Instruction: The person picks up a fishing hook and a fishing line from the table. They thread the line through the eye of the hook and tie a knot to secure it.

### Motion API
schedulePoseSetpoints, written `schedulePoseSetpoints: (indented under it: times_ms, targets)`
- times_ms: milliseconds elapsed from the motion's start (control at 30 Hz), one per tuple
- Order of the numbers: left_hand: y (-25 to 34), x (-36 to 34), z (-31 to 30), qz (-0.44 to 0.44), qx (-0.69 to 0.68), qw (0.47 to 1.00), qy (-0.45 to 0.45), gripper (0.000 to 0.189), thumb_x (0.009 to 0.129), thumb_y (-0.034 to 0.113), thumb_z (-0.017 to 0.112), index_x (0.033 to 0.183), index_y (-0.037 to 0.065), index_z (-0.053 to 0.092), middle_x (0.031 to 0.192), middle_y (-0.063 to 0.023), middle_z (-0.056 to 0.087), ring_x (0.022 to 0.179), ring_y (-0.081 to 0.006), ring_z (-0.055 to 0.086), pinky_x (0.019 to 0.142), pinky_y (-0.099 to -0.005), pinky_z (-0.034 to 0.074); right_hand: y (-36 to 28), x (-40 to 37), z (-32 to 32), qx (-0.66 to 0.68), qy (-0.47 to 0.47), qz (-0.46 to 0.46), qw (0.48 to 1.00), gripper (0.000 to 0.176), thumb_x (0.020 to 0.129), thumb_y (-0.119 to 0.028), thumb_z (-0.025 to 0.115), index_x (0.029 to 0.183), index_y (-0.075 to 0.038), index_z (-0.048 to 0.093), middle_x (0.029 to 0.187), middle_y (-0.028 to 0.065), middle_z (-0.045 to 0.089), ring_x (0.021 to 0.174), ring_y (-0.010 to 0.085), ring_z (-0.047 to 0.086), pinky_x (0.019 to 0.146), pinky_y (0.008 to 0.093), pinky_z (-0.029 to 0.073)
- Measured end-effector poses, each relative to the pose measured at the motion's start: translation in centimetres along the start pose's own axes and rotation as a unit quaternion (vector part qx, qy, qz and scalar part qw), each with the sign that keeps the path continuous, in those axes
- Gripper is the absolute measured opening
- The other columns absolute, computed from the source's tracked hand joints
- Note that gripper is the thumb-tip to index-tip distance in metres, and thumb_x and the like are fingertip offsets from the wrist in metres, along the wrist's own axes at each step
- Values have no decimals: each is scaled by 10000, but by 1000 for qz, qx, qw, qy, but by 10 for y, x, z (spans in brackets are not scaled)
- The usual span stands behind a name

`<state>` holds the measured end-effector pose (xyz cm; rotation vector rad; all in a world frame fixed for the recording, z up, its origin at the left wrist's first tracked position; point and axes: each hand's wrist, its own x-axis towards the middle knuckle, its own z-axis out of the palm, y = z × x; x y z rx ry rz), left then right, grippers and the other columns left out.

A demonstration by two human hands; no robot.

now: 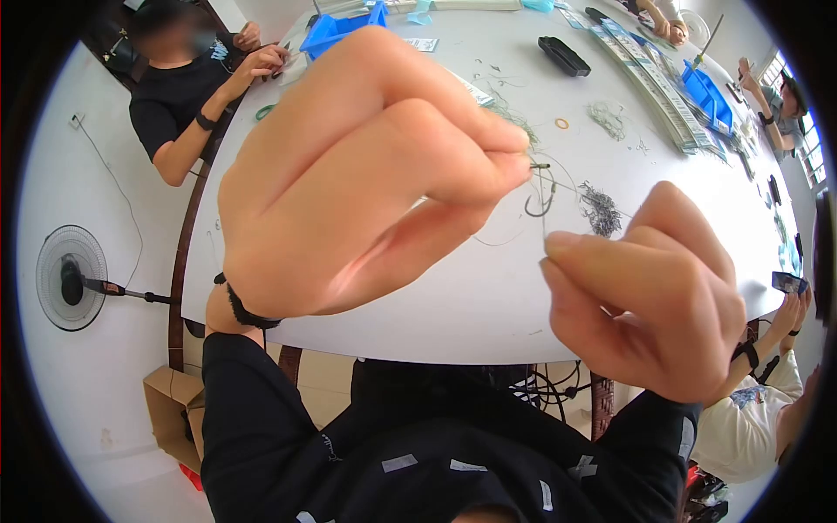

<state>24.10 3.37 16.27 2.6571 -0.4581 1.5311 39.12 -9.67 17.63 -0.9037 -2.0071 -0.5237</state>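
Note:
Large in the middle, my left hand [375, 166] is closed, thumb and finger pinched at the top of a dark fish hook [550, 207]. The hook hangs just right of those fingertips, its bend downward. Lower right, my right hand [649, 288] pinches a thin fishing line [545, 225] that runs up toward the hook. Whatever lies deeper inside either hand is hidden. Behind the hook, a pile of small dark hooks [601, 209] lies on the white table [418, 327].
A tangle of line [608, 119], a tan ring [561, 124] and a black tray [564, 56] lie farther back. Blue bins [342, 33] and long packaging strips [649, 83] stand beyond. Co-workers [179, 96] sit around the table. A fan [71, 277] is at left.

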Motion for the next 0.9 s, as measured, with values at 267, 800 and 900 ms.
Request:
schedulePoseSetpoints:
  times_ms: [267, 800, 900]
  targets:
    - [-7, -1, 10, 75, -24, 993, 92, 248, 609, -117, 688, 807, -8, 587, 872, -152, 590, 575, -118, 452, 537, -235, 324, 14, -26, 21, -58, 9, -32, 998, 353, 527, 99, 711, 861, 36, 614, 532, 24, 483, 451, 134, 367, 378, 244, 251]
    - [-5, -2, 11, 26, -30, 997, 68, 232, 628, -122, 669, 810, -6, 582, 862, -143, 586, 574, -122, 449, 627, -269, 357, 11, -32, 25, -101, -3, -42, 994, 473, 468, 98, 702, 928, 63, 600, 590, 44, 535, 479, 149, 419, 382, 239, 303]
    - [3, 2, 2, -33, -11, 999, 6, 231, 636, -113, 672, 812, 8, 586, 864, -137, 588, 572, -123, 447, 829, -351, 344, 12, -32, 23, -103, -15, -46, 994, 470, 489, 106, 693, 947, 61, 597, 591, 50, 535, 488, 157, 426, 383, 249, 311]
